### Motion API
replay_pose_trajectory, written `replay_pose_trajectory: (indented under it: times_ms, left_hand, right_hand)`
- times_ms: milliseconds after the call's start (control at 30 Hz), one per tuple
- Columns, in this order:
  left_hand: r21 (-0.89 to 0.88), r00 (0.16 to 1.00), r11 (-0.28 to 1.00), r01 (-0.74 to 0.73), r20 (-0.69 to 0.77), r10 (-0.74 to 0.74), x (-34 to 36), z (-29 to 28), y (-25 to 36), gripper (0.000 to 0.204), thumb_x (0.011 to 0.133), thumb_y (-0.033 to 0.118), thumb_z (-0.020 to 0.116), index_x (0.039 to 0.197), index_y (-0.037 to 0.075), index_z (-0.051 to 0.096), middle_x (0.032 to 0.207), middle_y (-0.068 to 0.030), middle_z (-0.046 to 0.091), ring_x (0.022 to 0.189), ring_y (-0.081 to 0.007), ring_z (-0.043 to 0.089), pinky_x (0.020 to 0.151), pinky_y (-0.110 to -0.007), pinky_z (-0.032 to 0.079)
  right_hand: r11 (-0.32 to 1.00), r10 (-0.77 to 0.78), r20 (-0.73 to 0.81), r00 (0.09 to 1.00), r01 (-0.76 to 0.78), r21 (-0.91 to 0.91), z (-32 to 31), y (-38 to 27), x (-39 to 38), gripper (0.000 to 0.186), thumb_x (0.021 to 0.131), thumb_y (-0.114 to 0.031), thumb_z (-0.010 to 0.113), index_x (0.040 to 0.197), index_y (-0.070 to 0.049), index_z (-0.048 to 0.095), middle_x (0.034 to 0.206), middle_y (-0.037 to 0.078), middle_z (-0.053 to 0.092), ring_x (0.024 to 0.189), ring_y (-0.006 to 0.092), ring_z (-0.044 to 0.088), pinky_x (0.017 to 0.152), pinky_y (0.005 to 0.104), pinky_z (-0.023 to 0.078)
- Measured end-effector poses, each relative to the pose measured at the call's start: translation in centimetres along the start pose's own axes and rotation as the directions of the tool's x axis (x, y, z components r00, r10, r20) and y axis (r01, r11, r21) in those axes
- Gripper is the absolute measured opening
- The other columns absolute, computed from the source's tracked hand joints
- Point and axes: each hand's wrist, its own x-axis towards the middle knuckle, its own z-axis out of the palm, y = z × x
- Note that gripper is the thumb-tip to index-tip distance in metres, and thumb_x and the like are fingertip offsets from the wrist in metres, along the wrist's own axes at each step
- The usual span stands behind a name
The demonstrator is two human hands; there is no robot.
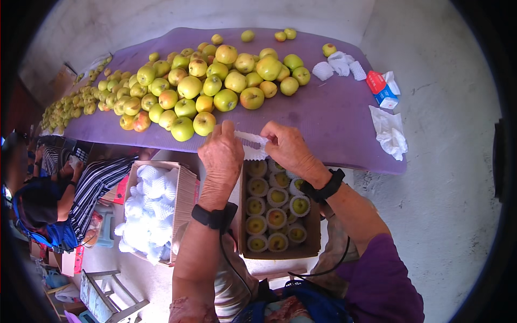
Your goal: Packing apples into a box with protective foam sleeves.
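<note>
A white foam net sleeve (252, 144) is stretched between my two hands at the table's near edge. My left hand (221, 153) has its fingers closed on the sleeve's left end, and my right hand (288, 151) pinches its right end. Just beyond them, many yellow-green apples (189, 86) lie heaped on a purple padded table (334, 124). Below my hands, an open cardboard box (311, 242) holds rows of apples (277, 217) in white foam nets. Left of it, another carton (184, 177) is piled with white foam sleeves (148, 215).
A person in striped trousers (102, 185) sits at the left by stools (110, 301) and boxes. On the table's right are crumpled tissues (388, 132), loose sleeves (323, 71) and a red-and-blue tissue box (381, 89). A concrete wall (441, 161) runs along the right.
</note>
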Motion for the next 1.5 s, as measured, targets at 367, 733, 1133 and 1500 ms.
replay_pose_trajectory:
  times_ms: [367, 733, 1133, 1500]
  left_hand:
    - [-0.166, 0.983, 0.971, -0.175, 0.028, 0.182, -1.0, 0.7, 0.2, 0.021, 0.077, 0.010, 0.067, 0.097, 0.008, 0.059, 0.089, -0.0122, 0.060, 0.081, -0.0356, 0.061, 0.066, -0.043, 0.050]
    - [-0.071, 0.988, 0.988, -0.137, 0.066, 0.141, -1.3, 0.5, -0.1, 0.012, 0.083, 0.015, 0.063, 0.093, 0.009, 0.061, 0.089, -0.0110, 0.062, 0.079, -0.0342, 0.063, 0.066, -0.043, 0.050]
    - [-0.054, 0.985, 0.991, -0.120, 0.121, 0.126, -1.1, 0.6, -0.6, 0.024, 0.073, 0.009, 0.067, 0.095, 0.010, 0.057, 0.092, -0.0115, 0.060, 0.080, -0.0354, 0.062, 0.067, -0.044, 0.050]
    - [-0.222, 0.990, 0.974, -0.043, 0.120, 0.071, -1.2, -0.6, -1.6, 0.021, 0.073, 0.009, 0.065, 0.093, 0.005, 0.060, 0.088, -0.0161, 0.061, 0.083, -0.0365, 0.061, 0.072, -0.043, 0.049]
  right_hand:
    - [0.995, -0.054, 0.005, 0.999, 0.054, -0.082, 0.2, 0.4, 0.1, 0.013, 0.074, -0.006, 0.062, 0.085, 0.001, 0.059, 0.082, 0.019, 0.062, 0.073, 0.0358, 0.061, 0.065, 0.0430, 0.047]
    - [0.988, -0.104, -0.008, 0.995, 0.102, -0.114, 1.7, 2.1, -0.4, 0.015, 0.078, -0.003, 0.059, 0.093, 0.001, 0.060, 0.083, 0.021, 0.064, 0.076, 0.0346, 0.064, 0.066, 0.0391, 0.050]
    - [0.997, -0.075, 0.177, 0.981, 0.071, 0.027, 1.1, 2.0, 0.2, 0.018, 0.079, -0.010, 0.065, 0.091, 0.002, 0.062, 0.072, 0.015, 0.064, 0.067, 0.0286, 0.065, 0.064, 0.0363, 0.050]
    - [0.877, -0.313, -0.077, 0.947, 0.256, -0.407, 1.7, 6.4, 9.0, 0.057, 0.075, -0.012, 0.069, 0.127, -0.003, 0.047, 0.125, 0.020, 0.050, 0.117, 0.0346, 0.048, 0.098, 0.0413, 0.041]
